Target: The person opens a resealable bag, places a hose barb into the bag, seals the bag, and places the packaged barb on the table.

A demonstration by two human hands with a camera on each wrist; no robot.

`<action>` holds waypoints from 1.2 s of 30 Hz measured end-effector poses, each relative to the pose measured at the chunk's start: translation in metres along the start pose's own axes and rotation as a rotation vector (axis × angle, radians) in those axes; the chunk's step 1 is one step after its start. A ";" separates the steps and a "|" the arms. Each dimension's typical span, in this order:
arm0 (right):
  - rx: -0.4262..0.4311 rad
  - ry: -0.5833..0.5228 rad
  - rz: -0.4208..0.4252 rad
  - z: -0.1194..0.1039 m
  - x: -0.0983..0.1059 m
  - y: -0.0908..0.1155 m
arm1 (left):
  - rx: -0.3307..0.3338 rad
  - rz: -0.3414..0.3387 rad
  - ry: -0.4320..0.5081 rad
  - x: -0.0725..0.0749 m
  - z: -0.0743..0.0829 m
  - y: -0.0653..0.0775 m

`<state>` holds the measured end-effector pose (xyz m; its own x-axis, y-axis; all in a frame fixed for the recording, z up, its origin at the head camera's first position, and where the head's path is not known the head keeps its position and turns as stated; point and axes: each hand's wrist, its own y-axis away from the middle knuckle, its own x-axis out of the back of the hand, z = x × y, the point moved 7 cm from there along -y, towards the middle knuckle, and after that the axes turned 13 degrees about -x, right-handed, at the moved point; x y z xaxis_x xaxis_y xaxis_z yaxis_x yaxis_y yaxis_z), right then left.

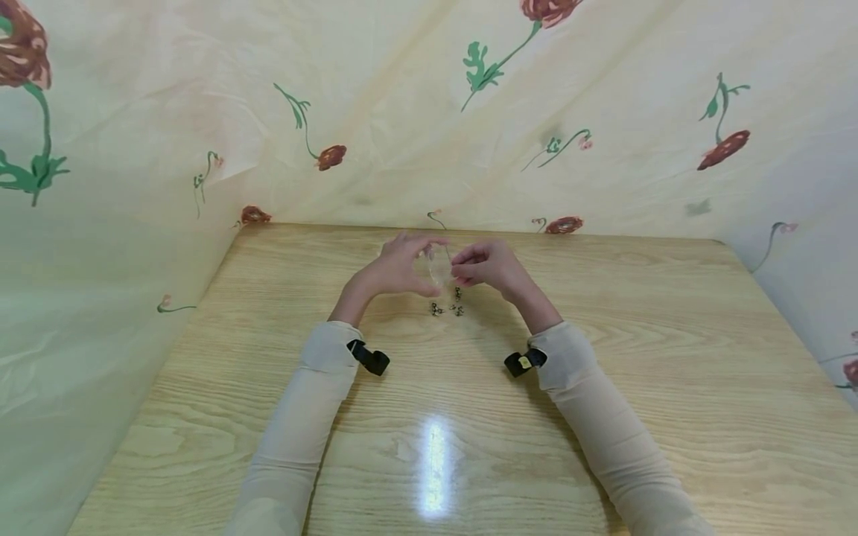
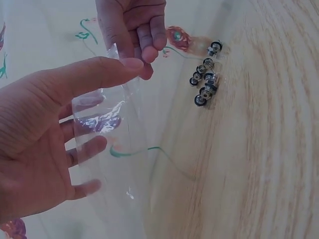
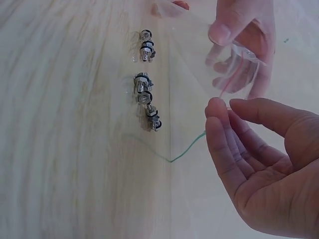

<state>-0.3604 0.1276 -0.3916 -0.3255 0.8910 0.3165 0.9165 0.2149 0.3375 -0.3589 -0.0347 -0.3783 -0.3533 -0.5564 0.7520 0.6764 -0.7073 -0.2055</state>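
Note:
A clear plastic bag (image 1: 439, 269) is held up between the two hands above the far part of the table. My left hand (image 1: 401, 266) grips it from the left, thumb on the near side; in the left wrist view, its fingers show through the film (image 2: 112, 149). At the bag's edge, my right hand (image 1: 494, 266) pinches the film between thumb and fingertips. A thin red line runs along that edge in the right wrist view. Several small metal fittings with black rings (image 2: 207, 82) lie on the table below the hands, seen also as metal fittings (image 3: 143, 89).
The wood-grain table (image 1: 436, 387) ends at a flowered curtain (image 1: 415, 112) behind and at the left side. Black wrist straps (image 1: 369, 357) sit over both light sleeves. A bright lamp reflection lies on the near tabletop.

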 end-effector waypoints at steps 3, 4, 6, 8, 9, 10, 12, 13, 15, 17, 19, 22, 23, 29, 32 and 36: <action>-0.007 0.014 0.001 0.002 0.002 -0.001 | 0.025 0.003 0.019 -0.002 -0.004 0.000; -0.008 0.023 0.000 0.002 0.003 -0.001 | 0.031 0.001 0.020 -0.002 -0.006 0.000; -0.010 0.041 -0.004 0.002 0.005 0.000 | 0.033 -0.005 0.013 -0.003 -0.008 0.000; -0.013 0.063 -0.004 0.002 0.007 0.001 | 0.025 -0.014 0.011 -0.004 -0.010 -0.001; -0.014 0.073 -0.005 0.002 0.008 0.002 | 0.022 -0.018 0.010 -0.005 -0.010 -0.001; -0.016 0.084 -0.004 0.001 0.009 0.003 | 0.019 -0.022 0.009 -0.005 -0.011 -0.002; -0.017 0.105 -0.004 0.001 0.011 0.005 | 0.014 -0.026 0.016 -0.006 -0.011 -0.002; -0.017 0.115 -0.003 0.000 0.013 0.006 | 0.015 -0.025 0.020 -0.006 -0.012 -0.002; -0.010 0.135 0.001 -0.001 0.015 0.009 | 0.016 -0.021 0.030 -0.006 -0.011 -0.002; 0.007 0.161 0.006 -0.001 0.016 0.010 | 0.015 -0.015 0.038 -0.006 -0.011 -0.002; 0.032 0.185 0.009 -0.001 0.016 0.010 | 0.012 -0.011 0.040 -0.006 -0.011 -0.002; 0.074 0.218 0.005 0.000 0.014 0.011 | 0.012 -0.009 0.033 -0.006 -0.011 -0.002; 0.086 0.230 0.003 0.001 0.013 0.011 | 0.014 -0.008 0.030 -0.006 -0.011 -0.001; 0.138 0.297 -0.016 0.001 0.005 0.015 | 0.021 -0.004 0.025 -0.005 -0.009 0.000; 0.159 0.337 -0.036 0.001 -0.001 0.016 | 0.028 -0.011 0.020 -0.005 -0.009 0.000; 0.216 0.408 -0.069 0.001 -0.008 0.020 | 0.028 -0.022 0.015 -0.006 -0.009 0.000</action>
<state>-0.3394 0.1249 -0.3884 -0.4128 0.6505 0.6375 0.9027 0.3853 0.1914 -0.3627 -0.0359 -0.3886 -0.3774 -0.5475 0.7469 0.6865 -0.7067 -0.1712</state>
